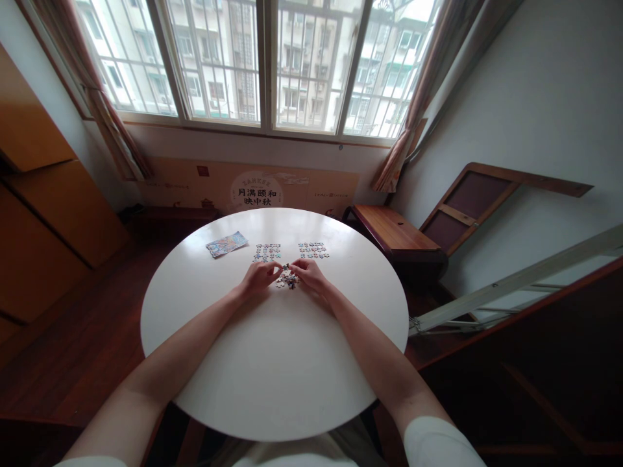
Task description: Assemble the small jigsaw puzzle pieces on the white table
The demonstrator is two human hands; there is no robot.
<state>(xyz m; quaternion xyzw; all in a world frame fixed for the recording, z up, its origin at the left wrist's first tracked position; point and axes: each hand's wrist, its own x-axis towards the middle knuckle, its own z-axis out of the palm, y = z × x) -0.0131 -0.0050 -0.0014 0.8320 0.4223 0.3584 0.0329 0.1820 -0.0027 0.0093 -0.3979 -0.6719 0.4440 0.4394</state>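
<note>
Over the middle of the white round table [263, 376], my left hand [260, 275] and my right hand [309, 274] meet almost fingertip to fingertip. Both are closed in a pinch around small dark jigsaw puzzle pieces [285, 266]; whether this is one piece or two is too small to tell. Just below the fingertips lies a loose heap of puzzle pieces [288, 281]. Beyond my left hand, more pieces [267, 250] are laid out in rows. A second group in rows [314, 250] lies beyond my right hand.
A colourful printed picture sheet [226, 244] lies on the table's far left. Behind the table are a long printed cardboard panel [195, 185] and a barred window. A wooden bench [396, 228] stands at the right, near a metal ladder [516, 285]. Wooden cabinets [53, 214] line the left.
</note>
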